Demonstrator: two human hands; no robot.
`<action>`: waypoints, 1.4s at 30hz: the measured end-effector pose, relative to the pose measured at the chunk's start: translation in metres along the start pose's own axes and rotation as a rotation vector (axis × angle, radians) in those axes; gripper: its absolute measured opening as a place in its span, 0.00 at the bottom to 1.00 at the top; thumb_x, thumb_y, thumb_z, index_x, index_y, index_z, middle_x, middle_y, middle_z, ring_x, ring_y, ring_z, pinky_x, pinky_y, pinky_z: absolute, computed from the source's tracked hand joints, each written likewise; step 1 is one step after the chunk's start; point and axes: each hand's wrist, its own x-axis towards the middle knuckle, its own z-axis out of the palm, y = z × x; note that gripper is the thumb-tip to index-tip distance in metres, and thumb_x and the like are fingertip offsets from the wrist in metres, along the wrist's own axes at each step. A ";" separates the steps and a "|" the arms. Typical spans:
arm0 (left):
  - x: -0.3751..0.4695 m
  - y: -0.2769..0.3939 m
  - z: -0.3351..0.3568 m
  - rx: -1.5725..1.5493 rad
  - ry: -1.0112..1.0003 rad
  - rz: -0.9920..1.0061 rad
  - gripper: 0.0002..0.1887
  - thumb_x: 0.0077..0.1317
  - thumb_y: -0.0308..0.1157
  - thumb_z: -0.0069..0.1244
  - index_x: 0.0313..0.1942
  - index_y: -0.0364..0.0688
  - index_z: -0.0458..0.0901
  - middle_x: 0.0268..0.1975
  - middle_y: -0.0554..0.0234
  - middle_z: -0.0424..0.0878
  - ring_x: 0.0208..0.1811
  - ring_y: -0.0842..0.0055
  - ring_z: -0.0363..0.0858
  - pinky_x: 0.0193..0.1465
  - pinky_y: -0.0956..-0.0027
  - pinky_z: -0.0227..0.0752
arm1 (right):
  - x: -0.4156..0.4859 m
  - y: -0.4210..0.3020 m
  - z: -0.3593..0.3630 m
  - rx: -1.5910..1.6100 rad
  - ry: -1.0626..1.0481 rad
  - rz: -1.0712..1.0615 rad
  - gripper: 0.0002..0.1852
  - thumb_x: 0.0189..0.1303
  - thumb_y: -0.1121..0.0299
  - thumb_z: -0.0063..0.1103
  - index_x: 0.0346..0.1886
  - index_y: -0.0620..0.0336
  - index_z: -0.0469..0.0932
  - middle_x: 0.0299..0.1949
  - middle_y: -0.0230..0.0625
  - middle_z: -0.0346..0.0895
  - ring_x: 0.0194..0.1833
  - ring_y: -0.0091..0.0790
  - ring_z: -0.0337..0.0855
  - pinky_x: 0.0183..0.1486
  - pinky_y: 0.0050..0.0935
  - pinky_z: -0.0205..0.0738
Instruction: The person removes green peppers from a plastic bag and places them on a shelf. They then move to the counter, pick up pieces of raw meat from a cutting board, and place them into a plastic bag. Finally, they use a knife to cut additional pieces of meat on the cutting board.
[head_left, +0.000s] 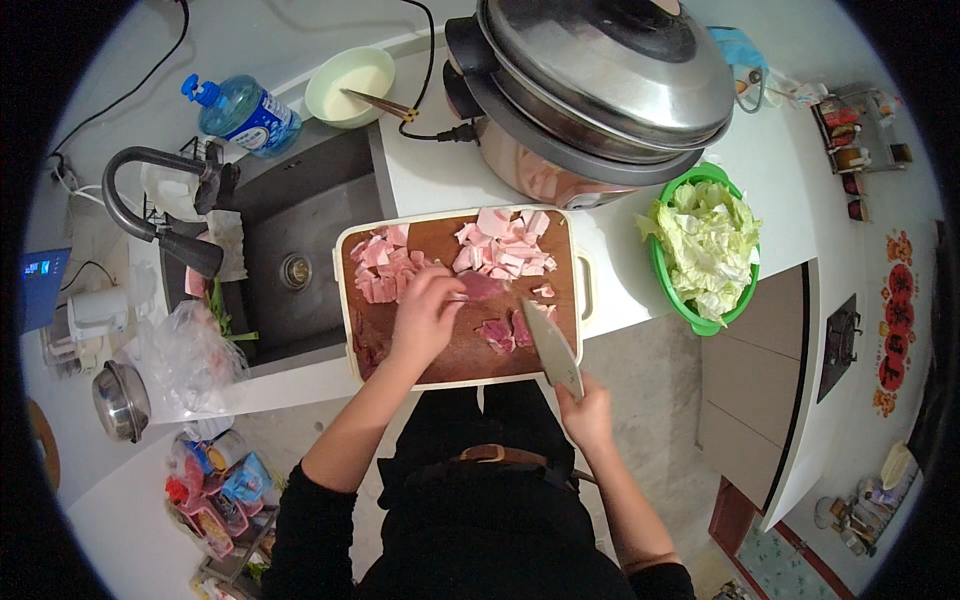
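A brown cutting board with a cream rim (457, 369) lies before me across the sink's right edge and the counter. My left hand (427, 304) pinches a strip of red meat (484, 286) over the board's middle. The wooden-looking surface bears a pile of pink meat pieces (381, 274) at left and a heap of pale, fatty pieces (504, 246) at the upper right. Small dark red pieces (498, 336) rest beside the blade of a kitchen knife (553, 349). Its handle is gripped in my right hand (586, 414), by the board's right rim; the fingers hide most of the handle.
Behind the board stands a large lidded electric cooker (600, 82). A green basket of torn leaves (705, 251) sits at the counter's right edge. Leftward are a dark sink (315, 195), a faucet (135, 172), a soap bottle (251, 116) and a bowl with chopsticks (350, 82).
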 end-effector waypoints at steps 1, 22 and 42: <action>-0.007 -0.002 -0.006 -0.017 0.064 -0.069 0.12 0.56 0.17 0.54 0.39 0.38 0.76 0.46 0.56 0.76 0.48 0.66 0.78 0.52 0.66 0.72 | -0.002 -0.003 -0.001 -0.017 -0.046 -0.017 0.08 0.57 0.67 0.59 0.33 0.64 0.76 0.27 0.55 0.78 0.32 0.60 0.79 0.34 0.48 0.74; -0.039 0.007 0.020 -0.081 -0.643 -0.309 0.14 0.57 0.26 0.53 0.44 0.35 0.74 0.40 0.49 0.81 0.42 0.59 0.81 0.45 0.62 0.74 | 0.018 -0.007 0.017 -0.337 -0.190 0.030 0.10 0.58 0.64 0.56 0.34 0.62 0.76 0.29 0.55 0.79 0.34 0.60 0.80 0.37 0.54 0.74; -0.070 0.013 0.036 0.067 -0.316 0.150 0.11 0.55 0.25 0.49 0.40 0.38 0.80 0.48 0.58 0.77 0.52 0.60 0.73 0.54 0.62 0.71 | 0.010 -0.028 0.010 -0.574 -0.246 -0.150 0.04 0.54 0.71 0.55 0.33 0.58 0.73 0.25 0.48 0.79 0.28 0.52 0.82 0.30 0.48 0.76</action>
